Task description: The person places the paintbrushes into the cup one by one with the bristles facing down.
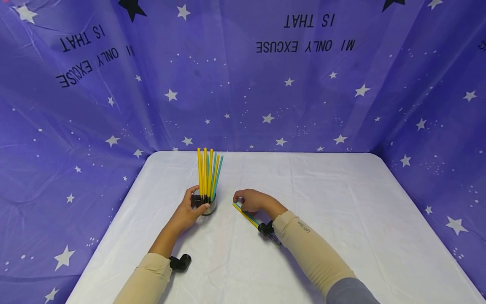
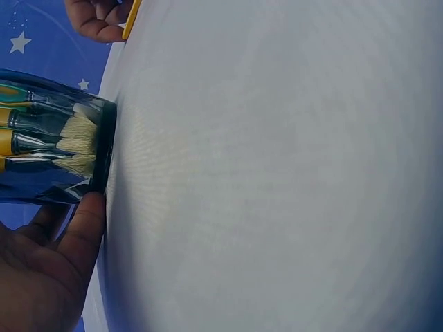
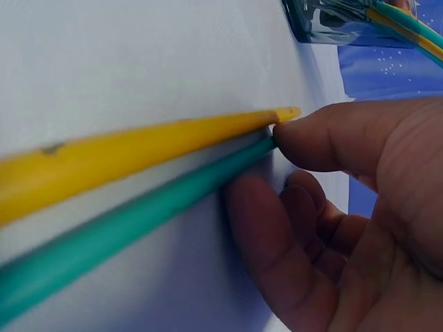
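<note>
Toward the white-clothed table's (image 1: 341, 202) far left edge, a left hand (image 1: 188, 211) grips a clear glass jar (image 1: 208, 205) of yellow and teal paintbrushes (image 1: 208, 173); beside it, the right hand (image 1: 252, 200) curls on two loose yellow and teal brushes (image 1: 247, 216), apparently mid-pickup, needing a firmer pinch before lifting.

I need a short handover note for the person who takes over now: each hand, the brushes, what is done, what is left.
Left hand: grips the clear jar standing on the white table.
Right hand: curled fingertips touch the handle ends of two loose brushes, one yellow, one teal, lying flat on the table right of the jar.
Done: a bunch of yellow and teal brushes stands in the jar, bristles down.
Left: the two loose brushes are not yet lifted or in the jar.
</note>
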`<state>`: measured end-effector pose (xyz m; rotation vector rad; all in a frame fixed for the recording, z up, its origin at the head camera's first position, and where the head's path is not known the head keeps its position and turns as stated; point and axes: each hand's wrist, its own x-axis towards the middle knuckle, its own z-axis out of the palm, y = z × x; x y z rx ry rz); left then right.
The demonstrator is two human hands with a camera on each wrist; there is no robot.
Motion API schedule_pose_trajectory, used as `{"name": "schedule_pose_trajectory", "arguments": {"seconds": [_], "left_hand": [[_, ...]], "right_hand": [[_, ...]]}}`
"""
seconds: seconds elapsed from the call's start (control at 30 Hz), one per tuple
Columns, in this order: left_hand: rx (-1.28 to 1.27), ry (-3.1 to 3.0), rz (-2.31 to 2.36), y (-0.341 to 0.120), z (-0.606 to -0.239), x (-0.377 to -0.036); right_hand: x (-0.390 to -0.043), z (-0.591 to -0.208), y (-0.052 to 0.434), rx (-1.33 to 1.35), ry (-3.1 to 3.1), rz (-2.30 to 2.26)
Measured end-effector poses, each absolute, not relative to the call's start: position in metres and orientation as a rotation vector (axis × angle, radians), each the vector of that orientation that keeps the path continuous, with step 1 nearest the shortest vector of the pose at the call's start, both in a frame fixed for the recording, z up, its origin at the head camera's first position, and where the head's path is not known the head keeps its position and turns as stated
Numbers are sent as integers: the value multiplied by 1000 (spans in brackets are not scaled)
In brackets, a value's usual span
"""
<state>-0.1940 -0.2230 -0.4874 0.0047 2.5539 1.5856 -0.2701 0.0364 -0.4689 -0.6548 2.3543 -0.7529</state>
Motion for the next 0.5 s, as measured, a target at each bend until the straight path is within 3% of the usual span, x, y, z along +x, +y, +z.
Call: {"name": "schedule_pose_trajectory", "arguments": {"seconds": [0.5], "left_hand": [[-3,2559,1577,-222,-487,-194]], "right_hand": [[-268,-464,42,-613,2281,-882]]}}
